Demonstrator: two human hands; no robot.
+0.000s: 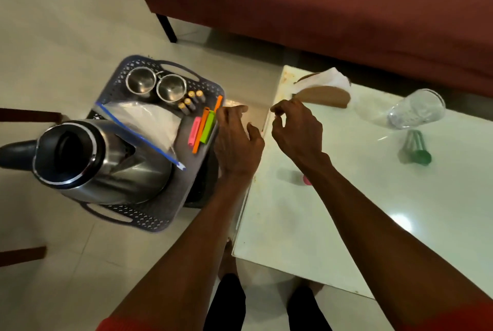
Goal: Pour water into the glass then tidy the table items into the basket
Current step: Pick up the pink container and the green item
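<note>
- Left hand [236, 138]: fingers loosely spread, holding nothing, at the near rim of the grey perforated plastic basket [138, 220].
- Right hand [296, 128]: fingers curled; any pinched item cannot be made out.
- Green plastic brush [414, 150]: on the white glossy tabletop [320, 224], right of the right hand, the nearer one; long axis pointing away from the person.
- Clear glass tumbler [416, 109]: just beyond the brush.

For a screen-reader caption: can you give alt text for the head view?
A person's left hand and right hand hover empty between a grey basket holding a kettle, two steel cups and clips, and a white table with a glass.
</note>
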